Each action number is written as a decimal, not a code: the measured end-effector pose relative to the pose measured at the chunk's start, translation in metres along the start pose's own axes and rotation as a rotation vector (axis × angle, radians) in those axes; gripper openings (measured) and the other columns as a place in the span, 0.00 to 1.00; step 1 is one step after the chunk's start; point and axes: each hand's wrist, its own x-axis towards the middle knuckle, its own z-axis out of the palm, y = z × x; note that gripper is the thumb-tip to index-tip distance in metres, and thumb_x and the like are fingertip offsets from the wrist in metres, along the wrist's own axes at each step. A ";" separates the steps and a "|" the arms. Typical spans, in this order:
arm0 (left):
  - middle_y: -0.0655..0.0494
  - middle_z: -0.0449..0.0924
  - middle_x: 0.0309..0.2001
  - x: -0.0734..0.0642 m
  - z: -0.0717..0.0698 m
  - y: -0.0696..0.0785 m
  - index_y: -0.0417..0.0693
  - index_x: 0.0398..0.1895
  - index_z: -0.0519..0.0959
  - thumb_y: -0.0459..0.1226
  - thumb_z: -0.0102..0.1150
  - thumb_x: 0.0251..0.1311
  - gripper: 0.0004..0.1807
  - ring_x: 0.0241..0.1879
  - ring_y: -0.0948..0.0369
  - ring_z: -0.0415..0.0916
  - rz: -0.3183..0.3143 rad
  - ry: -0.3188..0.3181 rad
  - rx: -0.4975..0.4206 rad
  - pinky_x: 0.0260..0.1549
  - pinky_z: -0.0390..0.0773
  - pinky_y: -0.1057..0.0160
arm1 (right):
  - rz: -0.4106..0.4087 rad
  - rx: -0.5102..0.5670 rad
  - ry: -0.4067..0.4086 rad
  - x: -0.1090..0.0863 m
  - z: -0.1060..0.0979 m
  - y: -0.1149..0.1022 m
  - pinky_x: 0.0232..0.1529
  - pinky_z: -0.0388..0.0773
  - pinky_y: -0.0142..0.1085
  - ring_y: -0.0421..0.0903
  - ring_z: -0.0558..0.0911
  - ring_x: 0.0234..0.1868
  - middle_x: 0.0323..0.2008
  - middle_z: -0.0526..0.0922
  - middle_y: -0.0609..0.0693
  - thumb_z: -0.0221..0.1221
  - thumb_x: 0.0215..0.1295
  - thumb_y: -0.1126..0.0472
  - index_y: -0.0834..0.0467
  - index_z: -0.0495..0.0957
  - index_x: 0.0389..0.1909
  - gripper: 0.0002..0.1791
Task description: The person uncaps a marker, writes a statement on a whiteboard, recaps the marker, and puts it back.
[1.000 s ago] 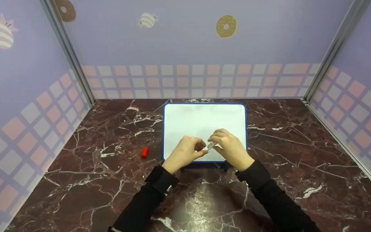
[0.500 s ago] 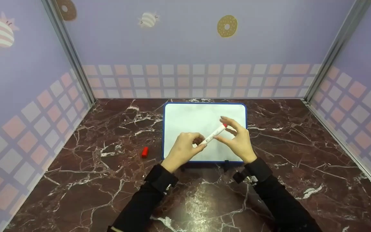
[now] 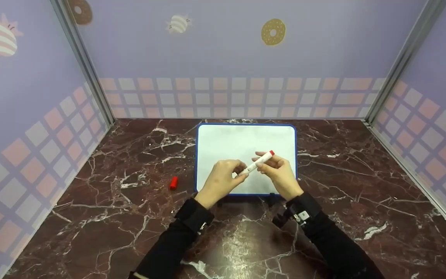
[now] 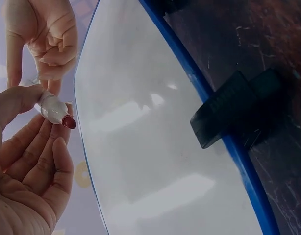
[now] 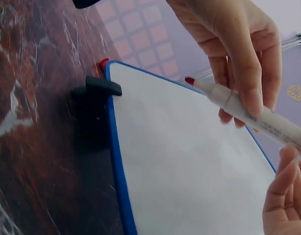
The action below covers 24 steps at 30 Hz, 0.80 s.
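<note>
Left hand and right hand pinch the marker mid-frame; we judge it light, stiff: hold barrel, not nib.

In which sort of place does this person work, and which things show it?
Probably a small recording or demonstration booth, judging by the lilac wall panels printed with doughnuts, the metal corner posts, and the marble-patterned tabletop between them.
</note>
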 end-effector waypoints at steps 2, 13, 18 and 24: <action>0.52 0.88 0.32 0.000 0.001 0.000 0.42 0.37 0.85 0.35 0.67 0.59 0.06 0.31 0.60 0.85 -0.002 -0.006 0.002 0.38 0.84 0.57 | 0.004 0.002 0.004 -0.001 0.002 0.002 0.41 0.79 0.28 0.39 0.82 0.37 0.40 0.88 0.47 0.58 0.65 0.75 0.71 0.75 0.57 0.19; 0.51 0.88 0.34 -0.001 0.000 -0.002 0.41 0.41 0.84 0.36 0.68 0.60 0.10 0.35 0.58 0.85 0.023 0.008 0.018 0.40 0.85 0.58 | -0.022 0.001 0.028 -0.001 0.002 0.001 0.40 0.81 0.29 0.40 0.82 0.34 0.35 0.87 0.49 0.58 0.64 0.76 0.63 0.81 0.39 0.08; 0.45 0.85 0.47 0.002 -0.009 -0.009 0.39 0.53 0.81 0.39 0.68 0.60 0.20 0.48 0.52 0.83 0.048 0.122 0.087 0.53 0.82 0.56 | -0.181 -0.020 0.063 -0.001 0.005 -0.003 0.34 0.80 0.28 0.40 0.82 0.28 0.32 0.86 0.50 0.60 0.63 0.75 0.67 0.80 0.37 0.04; 0.38 0.72 0.65 0.006 -0.028 -0.027 0.37 0.66 0.71 0.32 0.59 0.63 0.27 0.66 0.44 0.68 -0.045 0.276 0.250 0.70 0.67 0.50 | -0.613 -0.222 0.073 -0.003 0.013 -0.004 0.26 0.80 0.28 0.40 0.82 0.23 0.31 0.81 0.56 0.57 0.66 0.75 0.75 0.72 0.38 0.05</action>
